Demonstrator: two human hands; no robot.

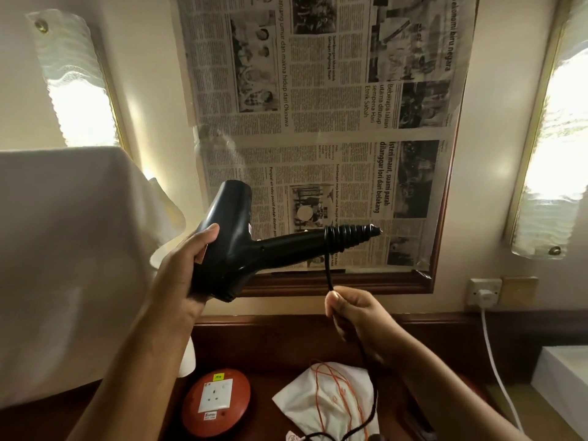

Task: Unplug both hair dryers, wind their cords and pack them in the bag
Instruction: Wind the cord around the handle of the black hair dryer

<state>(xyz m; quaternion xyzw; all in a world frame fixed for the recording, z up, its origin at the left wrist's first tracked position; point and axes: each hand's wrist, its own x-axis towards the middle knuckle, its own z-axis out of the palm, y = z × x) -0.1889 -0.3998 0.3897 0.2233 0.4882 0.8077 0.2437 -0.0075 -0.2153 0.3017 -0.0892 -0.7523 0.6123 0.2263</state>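
Observation:
My left hand [186, 272] grips the body of a black hair dryer [235, 237], held up in front of the wall with its handle pointing right. Its black cord [327, 268] is looped a few times around the handle's end and drops down to my right hand [353, 316], which pinches it. Below that hand the cord trails down over a white drawstring bag [321, 399] with orange strings, lying on the dark wooden counter [261, 342]. A second hair dryer is not in view.
A red round extension reel with a white socket [216, 402] sits on the counter at the left. A white plug and cable [485, 297] sit in a wall socket at the right. A white cloth [63, 265] covers something at the left. Newspaper [318, 122] covers the framed mirror.

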